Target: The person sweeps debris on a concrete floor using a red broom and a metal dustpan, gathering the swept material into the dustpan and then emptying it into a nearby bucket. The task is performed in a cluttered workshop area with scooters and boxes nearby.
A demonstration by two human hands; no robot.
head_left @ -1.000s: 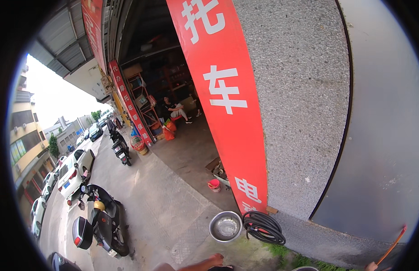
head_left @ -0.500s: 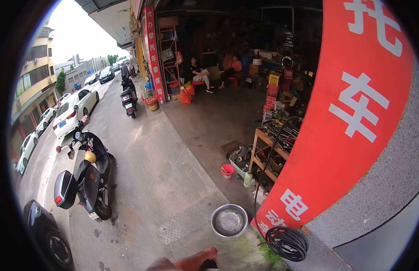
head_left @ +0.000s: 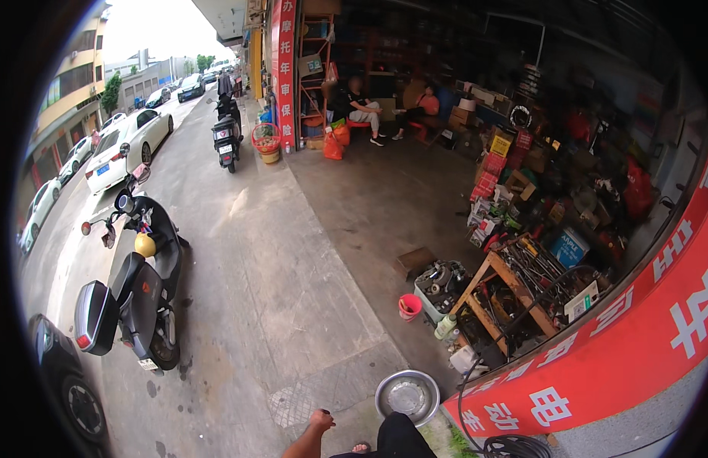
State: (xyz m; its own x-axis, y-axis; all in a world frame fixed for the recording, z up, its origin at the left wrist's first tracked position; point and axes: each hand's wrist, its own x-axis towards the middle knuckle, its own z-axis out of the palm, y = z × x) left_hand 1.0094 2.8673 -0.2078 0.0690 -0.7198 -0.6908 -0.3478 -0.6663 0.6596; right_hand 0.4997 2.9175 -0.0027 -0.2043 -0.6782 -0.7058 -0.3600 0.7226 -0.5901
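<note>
My left hand (head_left: pixel 321 419) hangs low at the bottom of the view, its forearm rising from the lower edge. The fingers are curled closed, and a small dark spot shows at their edge; I cannot make out what they hold, if anything. Nearest to it is a wide metal basin (head_left: pixel 407 397) on the ground, to the right and apart from the hand. My dark-trousered leg (head_left: pixel 404 439) covers the basin's lower rim, and a sandalled foot (head_left: pixel 361 447) shows beside it. My right hand is out of view.
A scooter (head_left: pixel 144 294) stands at left. A wooden tool rack (head_left: pixel 514 294), a pink bucket (head_left: pixel 409 307) and a crate of metal parts (head_left: pixel 439 286) line the shop's right side. A black hose (head_left: pixel 514 445) lies coiled by the red sign. People (head_left: pixel 362 111) sit at the back.
The view has swung right, showing more of the shop and the tool rack. My left hand appears farther left, and my leg and foot have come into view near the basin.
</note>
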